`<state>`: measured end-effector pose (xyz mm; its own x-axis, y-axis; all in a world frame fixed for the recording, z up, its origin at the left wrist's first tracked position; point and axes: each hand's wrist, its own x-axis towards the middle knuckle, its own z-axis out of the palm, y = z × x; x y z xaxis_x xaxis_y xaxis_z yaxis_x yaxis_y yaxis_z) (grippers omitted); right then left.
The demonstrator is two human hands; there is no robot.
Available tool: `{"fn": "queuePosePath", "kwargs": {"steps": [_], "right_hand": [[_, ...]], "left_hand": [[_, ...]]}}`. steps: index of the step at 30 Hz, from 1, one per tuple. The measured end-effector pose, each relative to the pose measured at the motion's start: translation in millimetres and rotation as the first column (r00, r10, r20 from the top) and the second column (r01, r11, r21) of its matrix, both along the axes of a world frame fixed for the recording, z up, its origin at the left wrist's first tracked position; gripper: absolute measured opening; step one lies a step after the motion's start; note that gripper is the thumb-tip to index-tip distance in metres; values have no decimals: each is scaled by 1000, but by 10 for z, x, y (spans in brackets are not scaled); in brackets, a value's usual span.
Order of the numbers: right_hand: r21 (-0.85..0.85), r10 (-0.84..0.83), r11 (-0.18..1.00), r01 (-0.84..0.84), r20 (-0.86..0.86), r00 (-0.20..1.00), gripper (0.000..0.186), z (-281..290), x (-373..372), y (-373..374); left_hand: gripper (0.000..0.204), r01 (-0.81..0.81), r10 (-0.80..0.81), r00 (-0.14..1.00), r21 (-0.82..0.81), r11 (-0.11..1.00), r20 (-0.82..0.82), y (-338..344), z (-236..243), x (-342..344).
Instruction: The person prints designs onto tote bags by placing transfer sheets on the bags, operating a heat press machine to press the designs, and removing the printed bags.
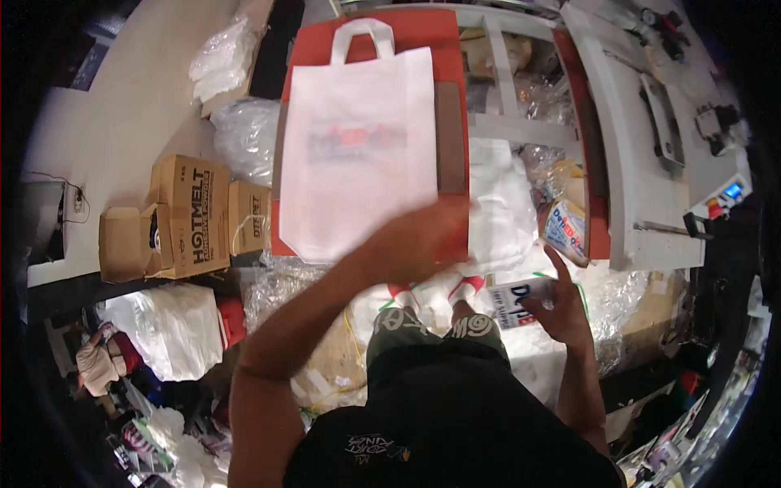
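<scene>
A white tote bag (358, 154) with a looped handle lies flat on a red board (325, 37). Faint red and blue lettering runs across its middle. My left hand (435, 232) reaches over the bag's lower right corner; motion smears its fingers. To the right of my legs, my right hand (563, 305) grips a small sheet printed with dark and red lettering (508, 305), its index finger stretched out. Just beyond that hand, a similar printed piece (565, 228) lies on the stand beside clear plastic.
Opened cardboard boxes (203, 215) stand at the left, near bundles of clear plastic (244, 134). On the right is a white machine table (643, 236) with a small lit control panel (730, 193). White bags (496, 203) hang beside the red board. A person (106, 362) appears at the lower left.
</scene>
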<state>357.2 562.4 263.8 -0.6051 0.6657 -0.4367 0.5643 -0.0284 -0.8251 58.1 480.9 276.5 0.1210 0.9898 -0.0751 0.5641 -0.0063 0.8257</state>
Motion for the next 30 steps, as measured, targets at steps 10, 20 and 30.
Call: {"fn": "queuePosePath", "kwargs": {"steps": [10,20,30], "right_hand": [[512,38,848,133,-311,950,81,371,-1018,-281],[535,-405,765,359,-33,914,54,-1291,404,-717],[724,-493,604,333,11,870,51,-1555,1181,-955]], "left_hand": [[16,-528,514,816,-21,849,263,-669,-376,-1018],[25,-842,852,510,134,522,-117,-429,-1219,-2285],[33,-757,802,517,278,591,-297,-460,-833,-2212]]}}
